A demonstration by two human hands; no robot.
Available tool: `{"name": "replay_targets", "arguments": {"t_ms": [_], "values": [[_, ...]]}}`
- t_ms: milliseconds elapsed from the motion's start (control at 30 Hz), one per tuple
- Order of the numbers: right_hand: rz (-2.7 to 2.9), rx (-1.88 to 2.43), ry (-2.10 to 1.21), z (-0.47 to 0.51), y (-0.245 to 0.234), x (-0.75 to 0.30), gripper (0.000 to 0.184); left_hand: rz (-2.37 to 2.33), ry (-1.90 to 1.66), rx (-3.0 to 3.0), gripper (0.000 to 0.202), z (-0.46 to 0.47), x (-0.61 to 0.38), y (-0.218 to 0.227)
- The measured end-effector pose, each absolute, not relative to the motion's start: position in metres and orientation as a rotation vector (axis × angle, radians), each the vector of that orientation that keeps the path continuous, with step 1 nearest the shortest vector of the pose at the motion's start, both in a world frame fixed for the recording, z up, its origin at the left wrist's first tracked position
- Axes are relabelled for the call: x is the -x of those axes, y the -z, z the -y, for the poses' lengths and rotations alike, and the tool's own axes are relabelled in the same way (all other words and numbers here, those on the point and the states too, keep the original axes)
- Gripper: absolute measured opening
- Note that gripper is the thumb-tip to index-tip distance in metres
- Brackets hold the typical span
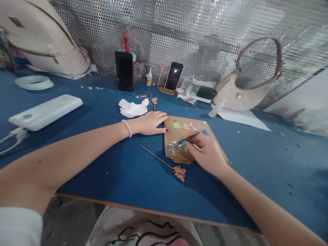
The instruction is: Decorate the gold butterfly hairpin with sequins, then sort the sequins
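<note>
My right hand [205, 148] is closed on dark tweezers [191, 136], whose tips reach into a pile of multicoloured rhinestones [175, 147] on a piece of cardboard [184, 159]. Small heaps of green stones [176, 124], pale gold stones [185, 126], pink stones [193, 126] and blue stones [204, 132] lie farther back on it. My left hand [152, 123] rests flat with its fingers stretched out, the fingertips at the cardboard's left edge. In front of it lies a gold butterfly hairpin [179, 172] with pink stones on one wing and its stick pointing up left.
A crumpled tissue [133, 108] and another gold hairpin [154, 101] lie behind my left hand. Two phones [124, 71] stand at the back around a glue bottle [149, 78]. A white power bank [46, 112] is left; a handbag [246, 90] and a glue tube [216, 110] are right.
</note>
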State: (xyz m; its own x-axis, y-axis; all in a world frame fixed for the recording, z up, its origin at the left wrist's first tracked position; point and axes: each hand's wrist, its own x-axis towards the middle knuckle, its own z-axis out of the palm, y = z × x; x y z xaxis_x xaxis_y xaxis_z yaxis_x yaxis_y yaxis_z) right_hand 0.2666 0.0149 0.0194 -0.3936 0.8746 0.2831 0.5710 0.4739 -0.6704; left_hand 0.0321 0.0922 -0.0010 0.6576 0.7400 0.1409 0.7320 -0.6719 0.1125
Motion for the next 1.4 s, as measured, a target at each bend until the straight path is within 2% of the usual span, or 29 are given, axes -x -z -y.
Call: {"name": "replay_targets", "arguments": {"t_ms": [967,1400], "values": [[2.056,1.237,-0.700,-0.0152,-0.0186,-0.2641,0.012,-1.228,-0.283,-2.829,0.071,-0.0918,-0.0305,0.0007],[2.104,1.218,-0.615,-0.0137,-0.0207,-0.2633,0.011,-1.229,-0.287,-2.834,0.070,-0.0915,-0.0305,0.0006]]}}
